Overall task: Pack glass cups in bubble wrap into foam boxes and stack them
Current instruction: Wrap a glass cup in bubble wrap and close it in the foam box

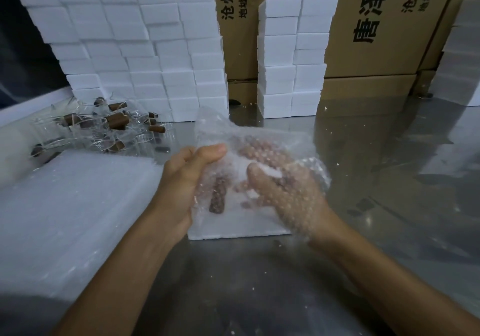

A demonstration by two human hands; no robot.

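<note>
My left hand [185,179] grips a sheet of bubble wrap [259,138] from the left, thumb on top. Inside the wrap lies a glass cup whose brown wooden handle [217,196] shows through the bubbles. My right hand [283,195] is under the wrap, seen through it, fingers curled round the bundle. The bundle sits over a white foam box [233,231] on the metal table. A heap of clear glass cups with brown handles [104,127] lies at the back left.
A stack of bubble-wrap sheets [65,205] lies at the left. A wall of white foam boxes [135,49] rises behind the cups, and two shorter foam columns [291,57] stand at centre back. Printed cardboard cartons [384,29] stand behind. The steel table [376,166] extends right.
</note>
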